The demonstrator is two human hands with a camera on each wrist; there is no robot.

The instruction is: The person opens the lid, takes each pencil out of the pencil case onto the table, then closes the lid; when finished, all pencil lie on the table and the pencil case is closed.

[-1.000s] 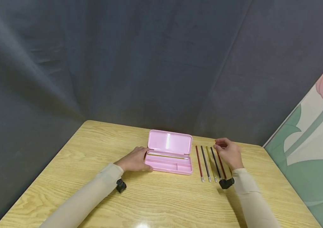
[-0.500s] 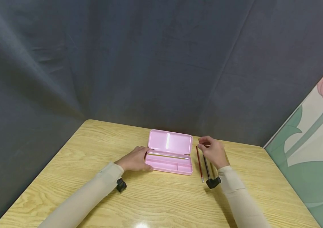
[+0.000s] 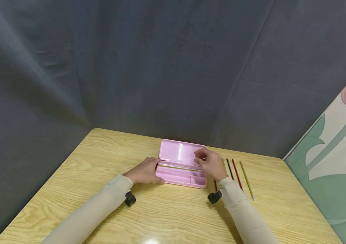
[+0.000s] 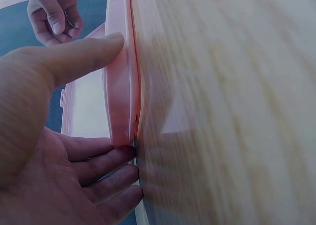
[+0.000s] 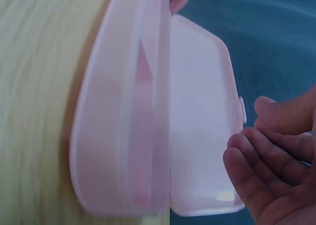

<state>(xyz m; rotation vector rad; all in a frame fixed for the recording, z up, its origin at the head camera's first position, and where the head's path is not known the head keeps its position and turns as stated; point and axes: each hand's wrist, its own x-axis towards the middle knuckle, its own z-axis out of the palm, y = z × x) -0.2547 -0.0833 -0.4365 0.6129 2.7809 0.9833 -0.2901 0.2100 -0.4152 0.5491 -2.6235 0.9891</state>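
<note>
A pink pencil case [image 3: 173,177] lies on the table with its lid [image 3: 171,152] folded back. One yellow pencil [image 3: 176,167] lies along its long rear compartment. At the case's left end my left hand [image 3: 143,171] holds it, thumb [image 4: 91,57] against the front wall and fingers at the end wall. My right hand [image 3: 212,164] hovers over the case's right end and overlaps the lid in the head view. Its fingers [image 5: 256,161] are loosely bent with nothing between them, as the right wrist view shows.
Right of the case lie several pencils: a yellow one [image 3: 247,179] farthest out, then a red one [image 3: 237,173], a black one [image 3: 230,168] and others partly behind the right hand and sleeve. A dark curtain [image 3: 160,67] hangs behind the wooden table [image 3: 173,217].
My right hand has moved left from above the row of pencils to the right end of the pencil case, uncovering the outer pencils. The left hand and the case stay put.
</note>
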